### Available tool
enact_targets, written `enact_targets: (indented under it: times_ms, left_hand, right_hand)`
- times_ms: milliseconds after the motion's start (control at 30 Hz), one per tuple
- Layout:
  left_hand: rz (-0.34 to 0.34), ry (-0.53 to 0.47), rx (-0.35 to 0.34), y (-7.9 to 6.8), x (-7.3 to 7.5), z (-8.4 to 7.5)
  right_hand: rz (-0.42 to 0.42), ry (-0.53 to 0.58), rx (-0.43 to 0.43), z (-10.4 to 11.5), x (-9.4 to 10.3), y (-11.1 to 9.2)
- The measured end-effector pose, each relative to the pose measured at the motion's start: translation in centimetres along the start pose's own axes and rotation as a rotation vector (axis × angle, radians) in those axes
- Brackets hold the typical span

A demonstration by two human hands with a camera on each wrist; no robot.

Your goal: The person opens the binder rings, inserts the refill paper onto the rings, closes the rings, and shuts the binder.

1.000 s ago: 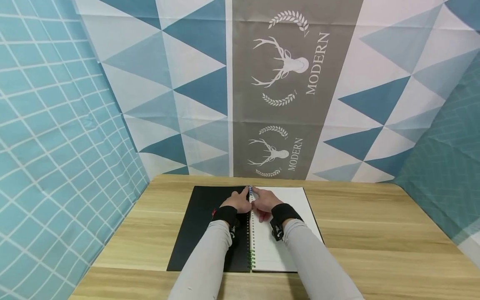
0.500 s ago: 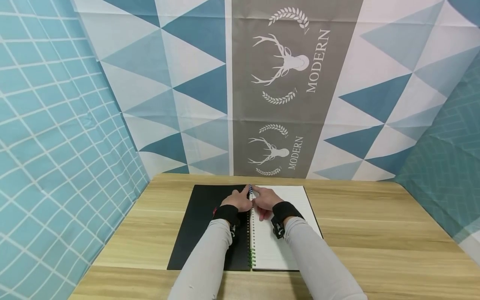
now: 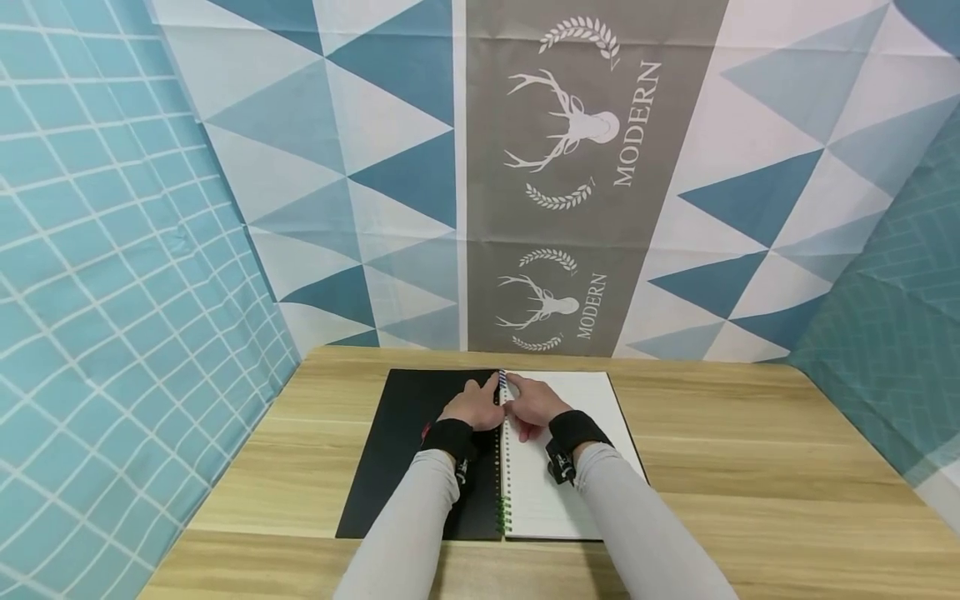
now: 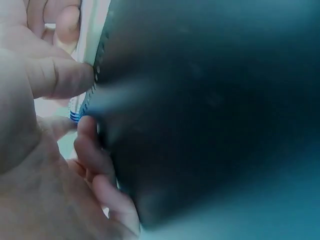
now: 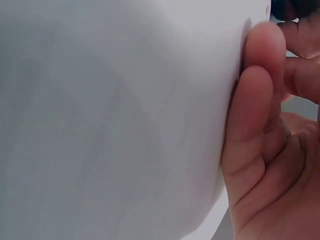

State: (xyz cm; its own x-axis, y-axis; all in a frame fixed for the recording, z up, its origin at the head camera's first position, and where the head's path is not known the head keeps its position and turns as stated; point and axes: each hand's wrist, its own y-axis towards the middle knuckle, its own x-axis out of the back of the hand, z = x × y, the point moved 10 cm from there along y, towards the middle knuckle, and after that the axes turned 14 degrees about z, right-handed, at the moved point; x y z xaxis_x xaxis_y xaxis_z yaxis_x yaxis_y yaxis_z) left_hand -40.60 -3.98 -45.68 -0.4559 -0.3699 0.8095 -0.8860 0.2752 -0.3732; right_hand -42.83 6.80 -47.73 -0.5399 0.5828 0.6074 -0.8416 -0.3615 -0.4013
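An open loose-leaf notebook lies on the table, its black cover (image 3: 420,396) at left and its white lined pages (image 3: 581,400) at right. At the top of the spine is a blue binding coil (image 3: 502,380). My left hand (image 3: 472,405) and right hand (image 3: 537,405) meet there, index fingertips at the coil and thumbs close together lower on the spine. In the left wrist view, the blue coil (image 4: 75,117) shows between left thumb and index finger. The right hand's other fingers (image 5: 250,115) are bent against the page. Part of the spine is hidden under the hands.
A green binding coil (image 3: 504,515) sits at the spine's lower end, with bare punched holes between it and the hands. The wooden table (image 3: 757,450) extends to both sides. Patterned cloth (image 3: 555,275) hangs behind, and blue checked cloth (image 3: 135,317) stands at left.
Both hands stay at the blue coil, with only slight shifts of the wrists. The notebook lies as before.
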Motion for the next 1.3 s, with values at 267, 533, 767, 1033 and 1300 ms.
enact_targets:
  times_ms: [267,533,767,1033,1300]
  left_hand:
    - [-0.03,0.064,0.005,-0.2,-0.5,-0.2]
    - [-0.029,0.055,-0.02,0.1,-0.6,0.2]
    - [-0.026,0.101,-0.041,-0.1,-0.9,0.1]
    - [-0.038,0.16,-0.039,-2.1,-0.5,-0.3]
    - [-0.028,0.184,-0.112,-6.4,-2.0,-1.7]
  right_hand:
    - [-0.034,-0.05,0.04,0.2,-0.1,-0.4]
    - [-0.064,-0.112,0.03,0.5,-0.3,-0.5]
    - [-0.07,-0.125,0.019,0.6,-0.8,-1.1]
    - [-0.11,-0.158,0.125,2.6,-1.7,-2.5]
    - [-0.078,-0.19,0.18,2.3,-3.3,-6.8]
